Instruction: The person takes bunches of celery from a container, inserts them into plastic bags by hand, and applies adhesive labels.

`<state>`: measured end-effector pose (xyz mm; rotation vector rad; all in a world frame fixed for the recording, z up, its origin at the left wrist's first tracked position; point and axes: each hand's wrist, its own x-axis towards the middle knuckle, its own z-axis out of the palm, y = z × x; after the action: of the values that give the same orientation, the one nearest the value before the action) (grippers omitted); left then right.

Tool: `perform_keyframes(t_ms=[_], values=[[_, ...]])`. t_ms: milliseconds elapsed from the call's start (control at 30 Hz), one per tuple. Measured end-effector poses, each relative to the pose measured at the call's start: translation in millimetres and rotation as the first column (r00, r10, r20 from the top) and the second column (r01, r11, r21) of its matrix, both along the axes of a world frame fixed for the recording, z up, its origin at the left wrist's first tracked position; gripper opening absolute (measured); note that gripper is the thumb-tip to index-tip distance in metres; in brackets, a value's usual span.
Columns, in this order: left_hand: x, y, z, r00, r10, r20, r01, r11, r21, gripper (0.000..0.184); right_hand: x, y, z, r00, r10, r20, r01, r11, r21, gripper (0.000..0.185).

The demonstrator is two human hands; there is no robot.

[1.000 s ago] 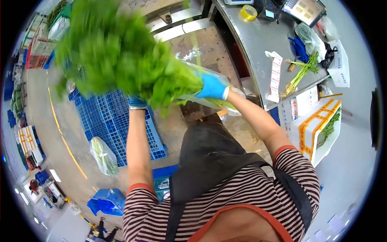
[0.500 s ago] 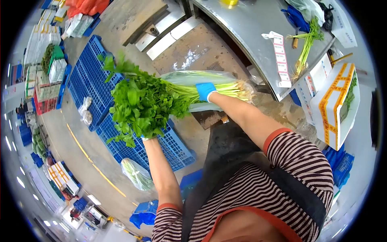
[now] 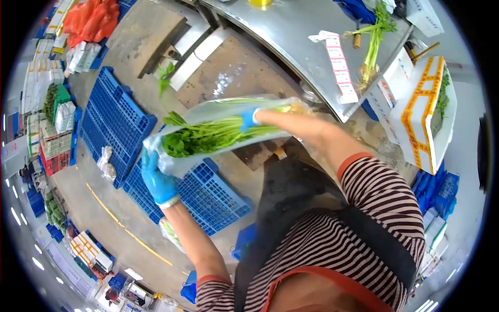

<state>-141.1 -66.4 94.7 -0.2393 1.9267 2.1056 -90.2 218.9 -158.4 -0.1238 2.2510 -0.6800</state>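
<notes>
A leafy green bunch of celery [image 3: 208,136] lies in a transparent plastic bag [image 3: 195,162], held above the floor in front of me. My right hand [image 3: 249,119], in a blue glove, closes round the stalks near the root end. At the leafy end, my left hand [image 3: 158,182], also gloved in blue, has its fingers closed on the edge of the bag. Most leaves are inside the plastic; a few stick out at the far side of its mouth. The right fingers are partly hidden among the stalks.
Blue pallets [image 3: 214,195] lie on the floor below. A metal table [image 3: 291,44] at upper right carries a label strip [image 3: 339,67], loose celery [image 3: 372,49] and a knife [image 3: 357,39]. A white foam box [image 3: 416,117] stands at right.
The leafy top, spread outside the bag before, is now mostly enclosed in plastic. My left hand has come out from under the leaves to the bag's mouth; my right hand stays on the stalks.
</notes>
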Motion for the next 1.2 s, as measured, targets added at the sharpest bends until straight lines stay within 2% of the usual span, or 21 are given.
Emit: perform_keyframes(t_ms=[33, 67, 133, 200, 233, 267, 333, 367, 400, 433, 467, 533, 633, 667, 700, 767, 833, 900, 1000, 1100, 1200], values=[[-6, -6, -6, 1.0, 0.016, 0.023, -0.017, 1.0, 0.007, 0.042, -7, 23, 9, 0.994, -0.109, 0.01, 0.109, 0.983, -0.145, 0.06], [-13, -16, -19, 0.998, 0.025, 0.05, -0.028, 0.998, 0.058, 0.044, -5, 56, -1, 0.989, -0.131, -0.067, 0.128, 0.99, -0.058, 0.047], [-38, -45, -51, 0.998, 0.01, 0.061, -0.017, 0.992, 0.128, 0.041, 10, 109, 53, 0.993, -0.096, -0.066, 0.107, 0.975, 0.193, 0.041], [-60, -76, -76, 0.975, -0.198, -0.1, 0.194, 0.98, -0.044, 0.038, 45, 141, 111, 0.998, -0.032, -0.062, 0.054, 0.924, 0.378, 0.036], [-60, -63, -68, 0.996, -0.054, 0.066, 0.041, 0.984, 0.174, 0.038, 63, 147, 136, 0.997, -0.003, -0.071, 0.033, 0.902, 0.43, 0.034], [-65, -64, -73, 0.998, -0.053, 0.035, 0.046, 0.984, 0.17, 0.039, 76, 147, 161, 0.996, 0.022, -0.084, 0.02, 0.882, 0.47, 0.032], [-52, -54, -36, 0.978, -0.137, -0.156, 0.117, 0.984, -0.131, 0.04, 94, 137, 198, 0.993, 0.037, -0.114, 0.027, 0.857, 0.515, 0.029], [-57, -60, -21, 0.996, -0.061, 0.058, 0.046, 0.971, 0.234, 0.042, 96, 132, 214, 0.99, 0.001, -0.138, 0.071, 0.856, 0.513, 0.028], [-40, -51, 12, 1.0, -0.015, -0.013, 0.016, 0.991, 0.129, 0.043, 97, 128, 231, 0.985, -0.037, -0.167, 0.118, 0.854, 0.506, 0.029], [-26, -50, 35, 0.999, -0.008, -0.043, 0.011, 0.996, 0.083, 0.044, 103, 136, 230, 0.967, 0.051, -0.249, 0.078, 0.872, 0.482, 0.03], [-16, -51, 49, 0.997, -0.008, -0.073, 0.011, 0.999, 0.037, 0.044, 98, 126, 268, 0.961, -0.023, -0.277, 0.145, 0.891, 0.431, 0.033], [-10, -51, 37, 0.996, 0.086, -0.017, -0.085, 0.994, 0.062, 0.048, 96, 132, 259, 0.972, -0.034, -0.232, 0.133, 0.894, 0.428, 0.032], [-19, -38, 1, 1.0, 0.016, 0.024, -0.017, 0.997, 0.075, 0.05, 86, 136, 188, 0.981, -0.066, -0.182, 0.132, 0.915, 0.382, 0.023], [-22, -31, -10, 0.999, -0.003, 0.052, -0.002, 0.996, 0.093, 0.05, 82, 112, 205, 0.983, 0.035, -0.178, 0.029, 0.938, 0.345, 0.021], [-25, -24, -13, 0.999, -0.002, 0.033, -0.002, 0.99, 0.14, 0.05, 83, 97, 162, 0.924, 0.295, -0.242, -0.196, 0.912, 0.361, 0.02], [-25, -13, -5, 0.999, 0.015, 0.032, -0.02, 0.983, 0.18, 0.051, 74, 37, 154, 0.93, 0.195, -0.313, -0.177, 0.981, 0.085, 0.029], [-25, -12, -7, 1.0, 0.0, 0.028, -0.004, 0.989, 0.148, 0.051, 58, -24, 142, 0.887, -0.181, -0.426, 0.15, 0.983, -0.107, 0.053], [-24, -10, -4, 1.0, -0.006, 0.011, 0.004, 0.991, 0.137, 0.052, 28, -64, 113, 0.775, -0.363, -0.517, 0.324, 0.931, -0.168, 0.048], [-19, -7, 0, 1.0, 0.007, 0.004, -0.008, 0.99, 0.142, 0.053, -24, -101, 63, 0.819, -0.413, -0.397, 0.378, 0.911, -0.168, 0.045], [-27, -7, -12, 0.997, 0.075, -0.023, -0.071, 0.985, 0.155, 0.053, -27, -126, 47, 0.849, 0.0, -0.528, -0.097, 0.983, -0.156, 0.039], [-33, 2, -12, 0.994, 0.092, -0.051, -0.082, 0.981, 0.173, 0.052, -25, -132, 15, 0.875, 0.269, -0.403, -0.326, 0.942, -0.077, 0.034]])
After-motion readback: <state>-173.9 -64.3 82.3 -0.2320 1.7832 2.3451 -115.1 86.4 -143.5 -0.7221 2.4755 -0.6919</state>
